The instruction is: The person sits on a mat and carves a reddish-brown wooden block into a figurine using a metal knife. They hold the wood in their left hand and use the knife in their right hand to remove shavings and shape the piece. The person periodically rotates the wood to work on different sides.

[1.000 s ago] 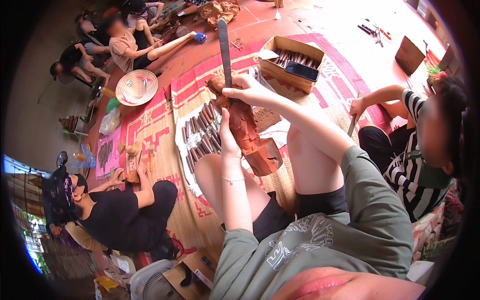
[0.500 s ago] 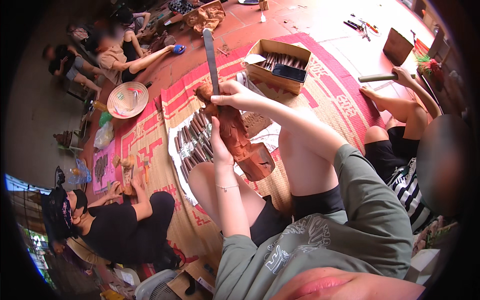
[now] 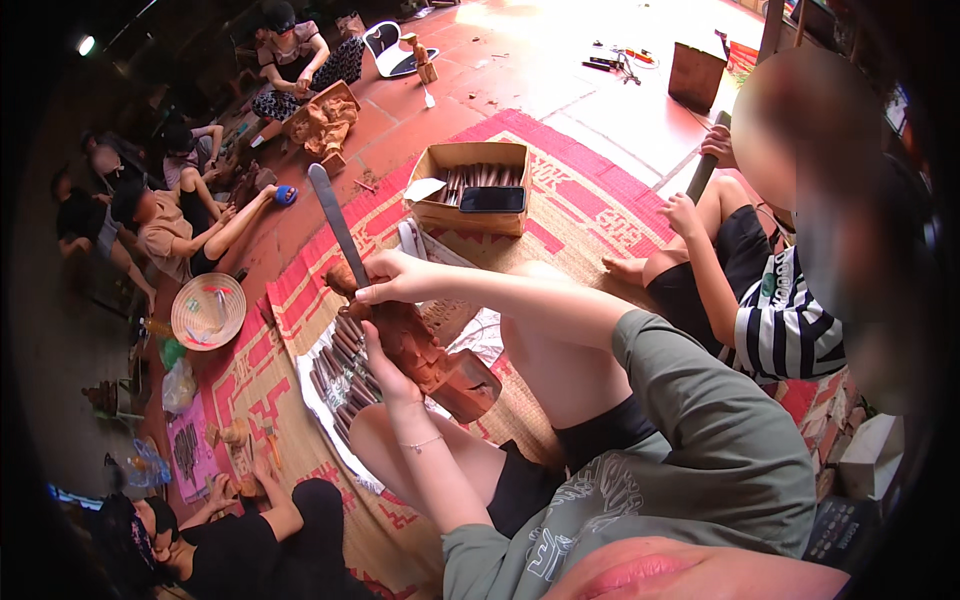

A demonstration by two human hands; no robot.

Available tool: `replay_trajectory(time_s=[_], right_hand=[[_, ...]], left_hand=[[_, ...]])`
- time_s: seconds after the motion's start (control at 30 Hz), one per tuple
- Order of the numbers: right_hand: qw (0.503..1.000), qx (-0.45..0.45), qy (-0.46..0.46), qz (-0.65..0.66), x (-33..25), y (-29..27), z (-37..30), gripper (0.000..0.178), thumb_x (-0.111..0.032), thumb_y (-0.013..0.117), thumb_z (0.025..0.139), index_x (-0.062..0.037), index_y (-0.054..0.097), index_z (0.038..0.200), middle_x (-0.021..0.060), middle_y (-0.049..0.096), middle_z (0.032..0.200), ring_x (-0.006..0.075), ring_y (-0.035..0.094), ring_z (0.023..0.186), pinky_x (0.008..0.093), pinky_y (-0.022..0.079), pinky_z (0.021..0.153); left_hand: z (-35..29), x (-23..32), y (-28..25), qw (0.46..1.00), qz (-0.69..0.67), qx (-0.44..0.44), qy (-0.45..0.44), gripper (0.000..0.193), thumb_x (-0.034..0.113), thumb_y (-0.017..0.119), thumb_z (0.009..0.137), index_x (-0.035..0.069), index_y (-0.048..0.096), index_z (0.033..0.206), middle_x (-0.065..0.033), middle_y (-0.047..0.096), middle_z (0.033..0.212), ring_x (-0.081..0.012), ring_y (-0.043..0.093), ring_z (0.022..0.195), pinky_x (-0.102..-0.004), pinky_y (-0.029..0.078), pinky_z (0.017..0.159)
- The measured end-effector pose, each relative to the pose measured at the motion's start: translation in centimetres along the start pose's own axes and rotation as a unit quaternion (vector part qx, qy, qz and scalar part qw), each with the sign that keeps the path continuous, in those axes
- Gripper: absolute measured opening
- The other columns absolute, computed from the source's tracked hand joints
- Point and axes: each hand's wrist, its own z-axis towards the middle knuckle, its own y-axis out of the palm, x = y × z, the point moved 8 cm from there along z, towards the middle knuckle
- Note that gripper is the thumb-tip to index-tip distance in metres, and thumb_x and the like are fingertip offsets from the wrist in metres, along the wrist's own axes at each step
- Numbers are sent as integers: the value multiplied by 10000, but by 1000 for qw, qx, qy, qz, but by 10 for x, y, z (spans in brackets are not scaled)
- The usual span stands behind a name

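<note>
Across my lap leans a reddish-brown wood carving [image 3: 418, 348] with a blocky base [image 3: 470, 388] at its lower right. My left hand [image 3: 392, 372] grips its near side, thumb pointing up, the other fingers mostly hidden. Closed around the lower part of a long flat metal file [image 3: 338, 222], my right hand [image 3: 392, 277] keeps it slanting up and left over the figure's upper end. The file seems to touch the wood there, though my fingers partly cover the spot. Beneath and left of the carving, many wood-handled chisels [image 3: 345, 375] lie on a white cloth.
A cardboard box [image 3: 468, 215] of handled tools, a black phone [image 3: 492, 199] on it, stands ahead on the red-patterned mat [image 3: 590, 215]. A co-worker [image 3: 790, 310] sits close on my right, another [image 3: 230, 535] at lower left. A woven basket [image 3: 208, 312] stands farther left.
My view has swung right, so the scene sits further left and lower. My hands keep their hold on the file and carving. The co-worker at right now has both hands on a long dark piece.
</note>
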Motion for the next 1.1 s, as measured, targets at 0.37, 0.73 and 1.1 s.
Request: replay_trajectory(time_s=[0.37, 0.73, 1.1], right_hand=[[998, 53, -33, 3, 5, -12, -7, 323, -298, 625, 807, 21, 601, 853, 39, 613, 748, 101, 546, 721, 297, 446, 659], [997, 52, -11, 49, 16, -21, -6, 269, -252, 611, 829, 14, 585, 858, 5, 594, 776, 70, 515, 723, 262, 432, 642], [983, 130, -63, -111, 14, -27, -3, 333, -295, 631, 773, 25, 611, 864, 122, 632, 772, 174, 598, 752, 320, 453, 679]], left_hand=[[-1, -11, 5, 999, 16, -21, -47, 563, 485, 472, 868, 49, 431, 1220, -80, 555, 1060, -186, 575, 895, -324, 490, 759], [10, -20, 5, 998, 14, -51, -42, 559, 503, 464, 863, 26, 464, 1155, -109, 572, 986, -223, 593, 773, -350, 508, 656], [6, -16, 9, 999, 6, -28, -32, 565, 496, 459, 867, 43, 431, 1204, -94, 577, 1003, -218, 603, 765, -359, 516, 641]])
